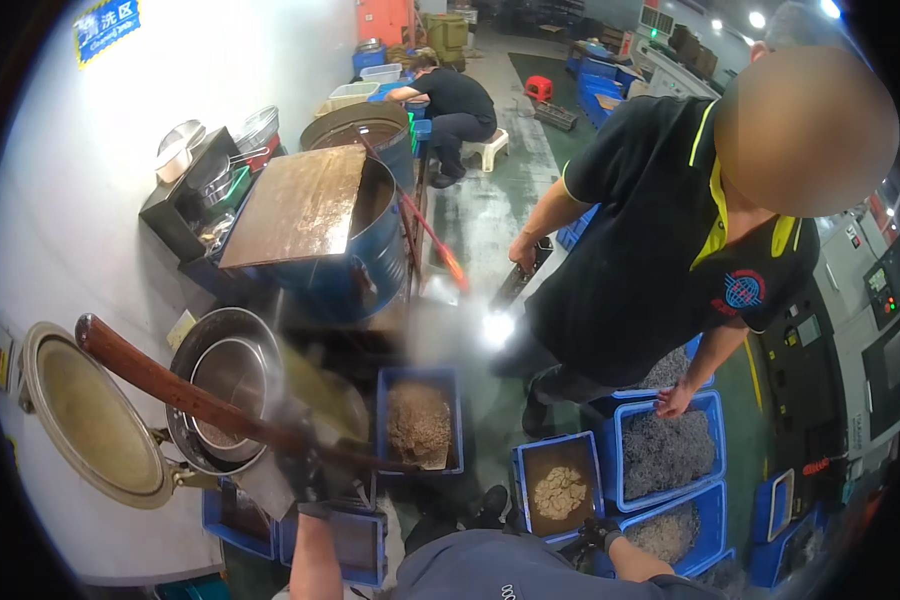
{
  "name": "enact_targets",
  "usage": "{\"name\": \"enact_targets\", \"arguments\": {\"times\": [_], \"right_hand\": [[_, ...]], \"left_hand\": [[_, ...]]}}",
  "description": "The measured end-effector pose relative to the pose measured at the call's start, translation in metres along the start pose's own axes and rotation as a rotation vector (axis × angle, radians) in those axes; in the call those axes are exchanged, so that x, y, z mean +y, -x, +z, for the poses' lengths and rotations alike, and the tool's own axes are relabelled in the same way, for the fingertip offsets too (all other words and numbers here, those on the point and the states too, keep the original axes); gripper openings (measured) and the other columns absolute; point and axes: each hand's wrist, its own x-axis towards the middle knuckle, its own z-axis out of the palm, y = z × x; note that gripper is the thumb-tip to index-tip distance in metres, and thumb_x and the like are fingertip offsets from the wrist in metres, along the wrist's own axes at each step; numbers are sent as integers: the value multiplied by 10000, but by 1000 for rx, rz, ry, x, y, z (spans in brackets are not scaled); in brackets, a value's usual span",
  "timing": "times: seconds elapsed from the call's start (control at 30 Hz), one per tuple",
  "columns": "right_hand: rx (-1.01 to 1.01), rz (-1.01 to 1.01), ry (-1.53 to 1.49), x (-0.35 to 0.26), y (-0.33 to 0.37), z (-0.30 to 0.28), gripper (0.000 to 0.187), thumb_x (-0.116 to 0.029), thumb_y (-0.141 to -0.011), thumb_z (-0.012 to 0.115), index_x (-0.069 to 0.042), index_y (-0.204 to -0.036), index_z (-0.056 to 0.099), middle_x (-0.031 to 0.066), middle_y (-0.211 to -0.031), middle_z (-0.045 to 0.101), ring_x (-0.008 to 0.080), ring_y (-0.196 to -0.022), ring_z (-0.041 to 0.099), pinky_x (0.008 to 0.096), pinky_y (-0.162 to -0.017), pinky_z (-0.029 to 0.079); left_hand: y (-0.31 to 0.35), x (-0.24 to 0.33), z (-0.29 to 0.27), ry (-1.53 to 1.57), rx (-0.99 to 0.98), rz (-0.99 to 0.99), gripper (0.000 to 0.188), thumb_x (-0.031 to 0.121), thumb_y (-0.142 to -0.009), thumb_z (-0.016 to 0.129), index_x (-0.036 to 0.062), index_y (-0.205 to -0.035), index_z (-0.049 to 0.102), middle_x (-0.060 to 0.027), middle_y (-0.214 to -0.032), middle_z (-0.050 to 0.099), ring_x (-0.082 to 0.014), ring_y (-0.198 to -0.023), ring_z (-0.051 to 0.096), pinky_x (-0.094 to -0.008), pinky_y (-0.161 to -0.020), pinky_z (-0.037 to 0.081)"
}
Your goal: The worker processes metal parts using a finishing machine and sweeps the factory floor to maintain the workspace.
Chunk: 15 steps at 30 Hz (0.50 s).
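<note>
A long, curved wooden handle (175, 385) slants across a round metal drum (195, 425) at left. My left hand (305, 468), in a dark glove and blurred, closes around its lower part. The dark far end of the tool reaches the near rim of a blue bin of tan granules (418, 418). Inside the drum is a steel bowl (232, 385); its round lid (95, 415) stands tilted back. My right hand (600, 533), also dark-gloved, is at the near right corner of a blue bin (533, 490) with pale clumps in it; its fingers are hard to make out.
A co-worker (660, 260) stands at right, holding a dark object (523, 275), beside blue bins of metal shavings (667, 450). Ahead are blue barrels (370, 290), one partly covered by a board (305, 205). Another person (460, 110) sits on a stool farther off.
</note>
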Motion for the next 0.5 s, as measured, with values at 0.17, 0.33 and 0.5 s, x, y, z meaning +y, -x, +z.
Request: {"name": "enact_targets", "arguments": {"times": [0.17,0.33,0.5], "right_hand": [[-139,124,-165,22,-17,-2,451,-452,-887,443,-122,-1166,574,137,-1122,629,274,-1030,600,388,-850,465],[-93,-757,1190,16,-21,-13,336,-273,-860,483,-191,-1167,593,20,-1249,574,196,-1118,569,438,-895,439],[-48,-162,231,42,-49,65,352,-376,-862,430,-194,-1099,617,74,-1201,593,250,-1091,569,435,-855,459]], "left_hand": [[1,112,-4,-49,275,223,458,103,-900,543,-33,-1312,398,-163,-1185,548,-214,-1006,558,-336,-921,423],[-2,207,0,218,190,388,418,79,-900,535,-46,-1285,428,-129,-1075,601,-195,-988,576,-323,-901,437],[-13,183,-54,335,71,274,339,91,-907,528,-26,-1221,476,-94,-853,607,-164,-722,593,-298,-670,500]]}}
